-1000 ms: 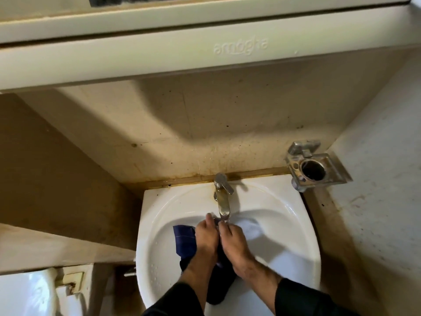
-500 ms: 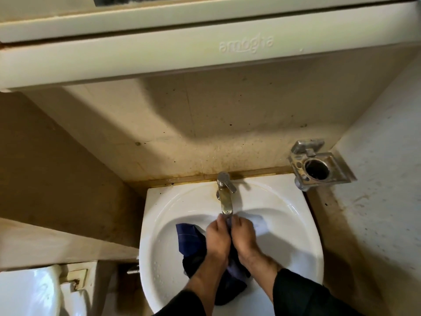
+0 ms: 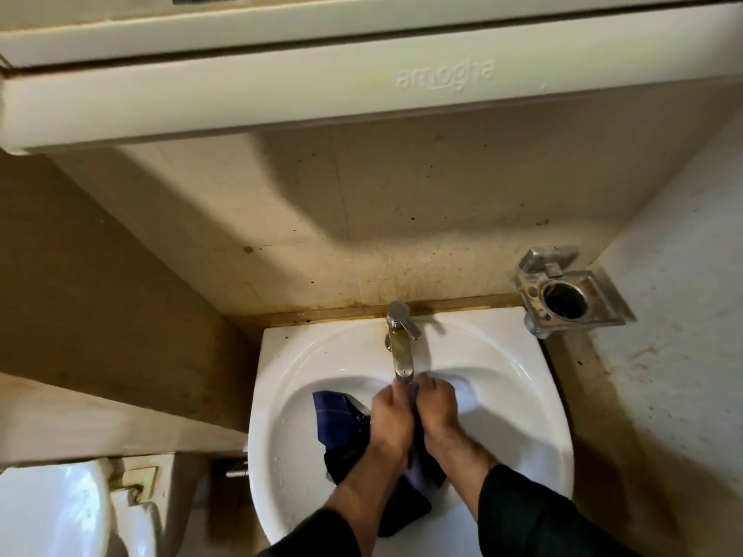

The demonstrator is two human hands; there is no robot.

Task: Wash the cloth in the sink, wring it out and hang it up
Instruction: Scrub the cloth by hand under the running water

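A dark blue checked cloth (image 3: 335,420) lies bunched in the white sink (image 3: 281,396), one corner sticking out to the left and the wet rest hanging down between my wrists. My left hand (image 3: 390,424) and my right hand (image 3: 436,412) are pressed side by side, both closed on the cloth. They hold it directly under the spout of the metal tap (image 3: 402,351). Most of the cloth's middle is hidden by my hands. Whether water is running I cannot tell.
A metal holder with a round hole (image 3: 567,299) is fixed to the wall right of the sink. A pale cabinet (image 3: 362,86) juts out overhead. A white toilet cistern (image 3: 52,512) stands at the lower left. Stained walls close in on both sides.
Both hands, still closed on the cloth, have slid a little back from the spout towards me; more cloth now hangs below my wrists. The view has shifted slightly.
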